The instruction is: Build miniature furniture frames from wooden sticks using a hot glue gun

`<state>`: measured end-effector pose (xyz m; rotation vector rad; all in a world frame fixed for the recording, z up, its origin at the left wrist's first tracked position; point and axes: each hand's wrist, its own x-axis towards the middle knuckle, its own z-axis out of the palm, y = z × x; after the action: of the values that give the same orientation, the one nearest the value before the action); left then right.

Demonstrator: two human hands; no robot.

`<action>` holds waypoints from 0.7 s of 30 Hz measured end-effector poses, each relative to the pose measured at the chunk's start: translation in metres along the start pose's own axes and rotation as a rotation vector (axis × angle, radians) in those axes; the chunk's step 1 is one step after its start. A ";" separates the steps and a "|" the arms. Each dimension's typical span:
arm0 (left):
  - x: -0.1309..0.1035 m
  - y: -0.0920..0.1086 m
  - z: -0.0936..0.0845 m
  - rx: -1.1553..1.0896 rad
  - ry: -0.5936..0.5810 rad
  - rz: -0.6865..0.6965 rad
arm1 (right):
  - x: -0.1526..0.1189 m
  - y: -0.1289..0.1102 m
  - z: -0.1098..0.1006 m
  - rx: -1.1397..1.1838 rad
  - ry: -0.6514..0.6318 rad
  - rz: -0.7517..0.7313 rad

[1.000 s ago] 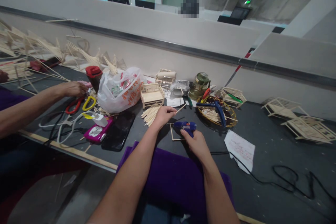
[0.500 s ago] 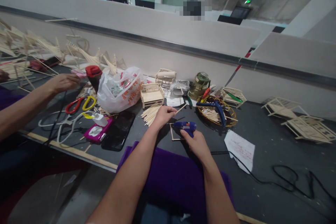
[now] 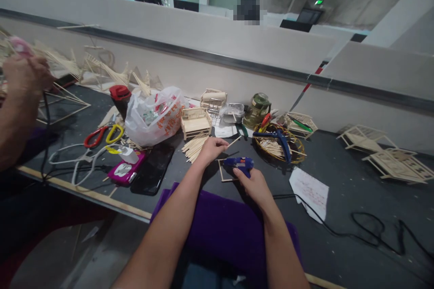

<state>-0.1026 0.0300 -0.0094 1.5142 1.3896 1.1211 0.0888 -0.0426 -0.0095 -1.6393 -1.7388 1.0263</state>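
Observation:
A thin wooden stick (image 3: 233,141) is pinched in my left hand (image 3: 214,150), its free end pointing up and right. My right hand (image 3: 250,179) is wrapped round a blue glue gun (image 3: 241,162), whose nozzle points left. Below the nozzle, a small frame of sticks (image 3: 222,172) lies on the dark table; its right part is hidden by my right hand and the gun. A fanned pile of loose sticks (image 3: 193,148) lies just left of my left hand.
Behind stand a small wooden model (image 3: 196,122), a plastic bag (image 3: 152,117) and a green jug (image 3: 258,110). A basket (image 3: 280,144) with pliers and a paper (image 3: 310,194) are at right. A phone (image 3: 153,169) lies left. At far left are another person's hands (image 3: 25,72).
The other person's hand at the left has moved away to the left and up, with a pink tool. My own hands have barely moved.

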 end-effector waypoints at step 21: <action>-0.022 0.031 0.015 0.715 -0.199 0.132 | -0.056 0.019 -0.109 0.195 0.404 0.256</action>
<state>-0.0793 0.0055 0.0134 2.1711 1.6566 0.5278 0.1948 -0.0801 0.0436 -1.8211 -1.1557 0.8670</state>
